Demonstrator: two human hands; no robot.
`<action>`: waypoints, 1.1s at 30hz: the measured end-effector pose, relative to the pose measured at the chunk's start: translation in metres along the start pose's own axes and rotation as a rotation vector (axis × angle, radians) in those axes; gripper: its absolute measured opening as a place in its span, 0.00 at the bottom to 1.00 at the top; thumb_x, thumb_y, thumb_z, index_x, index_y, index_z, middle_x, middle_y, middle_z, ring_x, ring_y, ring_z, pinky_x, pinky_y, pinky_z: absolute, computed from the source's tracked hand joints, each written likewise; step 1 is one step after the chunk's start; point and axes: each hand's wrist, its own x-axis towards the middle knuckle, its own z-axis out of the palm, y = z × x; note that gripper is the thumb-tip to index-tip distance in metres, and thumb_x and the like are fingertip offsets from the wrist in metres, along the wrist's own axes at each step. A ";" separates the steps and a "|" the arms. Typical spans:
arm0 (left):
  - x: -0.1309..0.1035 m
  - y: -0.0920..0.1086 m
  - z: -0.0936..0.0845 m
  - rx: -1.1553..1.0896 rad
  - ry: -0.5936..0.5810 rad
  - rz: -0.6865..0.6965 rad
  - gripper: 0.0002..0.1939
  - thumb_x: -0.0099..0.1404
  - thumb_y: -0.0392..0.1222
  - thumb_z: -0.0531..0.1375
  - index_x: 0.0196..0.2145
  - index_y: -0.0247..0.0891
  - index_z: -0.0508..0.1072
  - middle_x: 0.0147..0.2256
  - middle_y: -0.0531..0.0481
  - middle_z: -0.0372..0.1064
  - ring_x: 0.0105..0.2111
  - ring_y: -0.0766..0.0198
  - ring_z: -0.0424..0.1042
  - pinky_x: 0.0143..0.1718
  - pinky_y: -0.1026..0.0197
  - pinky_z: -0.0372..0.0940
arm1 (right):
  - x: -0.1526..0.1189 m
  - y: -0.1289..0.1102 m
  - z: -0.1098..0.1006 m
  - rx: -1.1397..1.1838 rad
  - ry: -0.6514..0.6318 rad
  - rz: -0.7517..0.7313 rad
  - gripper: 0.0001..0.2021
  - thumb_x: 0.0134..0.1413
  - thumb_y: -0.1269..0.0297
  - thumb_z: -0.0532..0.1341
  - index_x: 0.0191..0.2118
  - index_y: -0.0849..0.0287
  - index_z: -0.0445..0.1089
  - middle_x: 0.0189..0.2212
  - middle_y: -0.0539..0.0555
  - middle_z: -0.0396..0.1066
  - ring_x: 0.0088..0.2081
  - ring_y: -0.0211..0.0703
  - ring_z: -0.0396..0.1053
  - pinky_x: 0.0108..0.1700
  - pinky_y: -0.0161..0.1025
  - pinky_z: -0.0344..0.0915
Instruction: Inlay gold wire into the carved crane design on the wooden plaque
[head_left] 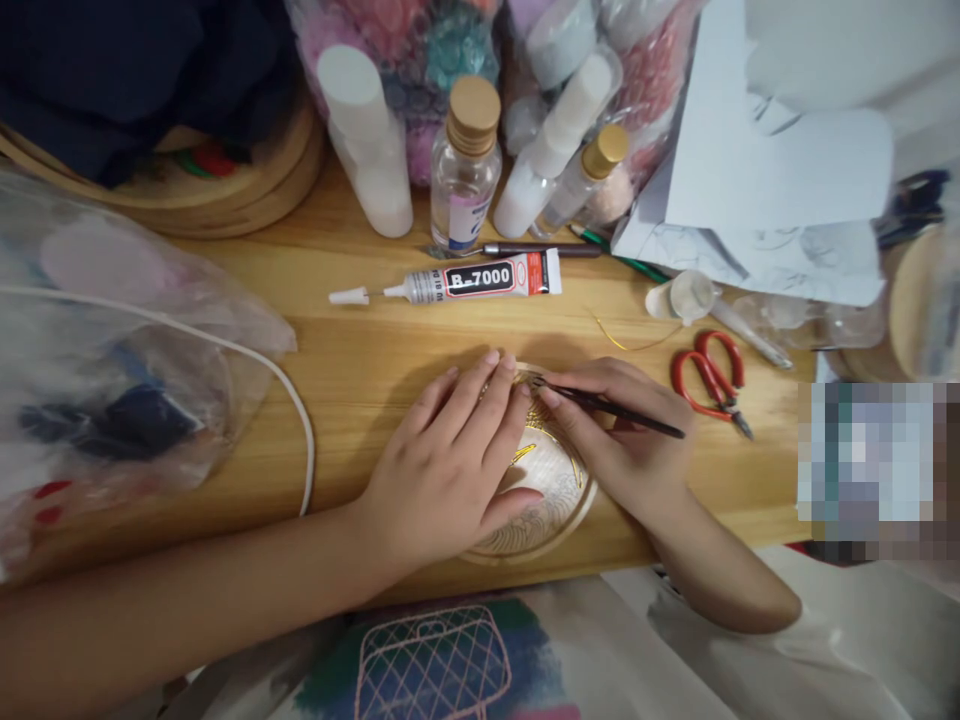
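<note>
A round wooden-rimmed piece [551, 460] lies flat on the table, its pale face marked with fine drawn lines. Shiny gold wire [523, 454] forms shapes on that face. Across its left and upper part rests my left hand [457, 450], palm down with the fingers stretched out, hiding much of the design. My right hand [622, 430] pinches slim dark tweezers [630, 411] at the upper right of the round piece. Their tips touch down near the upper rim, close to my left index finger. Whether the tips grip any wire is too small to see.
Behind my hands lies a B-7000 glue tube [480, 278], its cap tip pointing left. Red-handled cutters [709, 375] and a loose gold wire [611, 336] lie to the right. Several bottles [466, 170] stand at the back. A white cable [292, 400] and plastic bag [150, 370] occupy the left.
</note>
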 end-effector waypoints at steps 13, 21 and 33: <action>0.001 0.001 0.000 0.017 0.024 -0.004 0.33 0.70 0.57 0.49 0.58 0.24 0.65 0.60 0.31 0.62 0.61 0.43 0.61 0.56 0.46 0.58 | 0.002 0.000 0.002 -0.018 0.014 -0.040 0.07 0.53 0.73 0.66 0.37 0.56 0.76 0.31 0.49 0.77 0.32 0.36 0.73 0.35 0.34 0.70; 0.001 0.002 0.001 0.026 0.026 -0.009 0.33 0.70 0.57 0.48 0.58 0.24 0.65 0.60 0.31 0.61 0.61 0.44 0.61 0.57 0.46 0.58 | 0.002 -0.001 0.002 -0.021 0.024 -0.013 0.06 0.53 0.72 0.66 0.36 0.55 0.76 0.31 0.50 0.78 0.31 0.38 0.74 0.33 0.36 0.71; 0.001 0.002 0.000 0.024 0.039 -0.006 0.32 0.70 0.55 0.49 0.57 0.24 0.65 0.60 0.30 0.62 0.60 0.44 0.62 0.57 0.46 0.58 | 0.003 -0.001 0.003 0.010 0.036 -0.019 0.07 0.51 0.75 0.67 0.35 0.56 0.76 0.30 0.49 0.78 0.31 0.36 0.73 0.33 0.34 0.71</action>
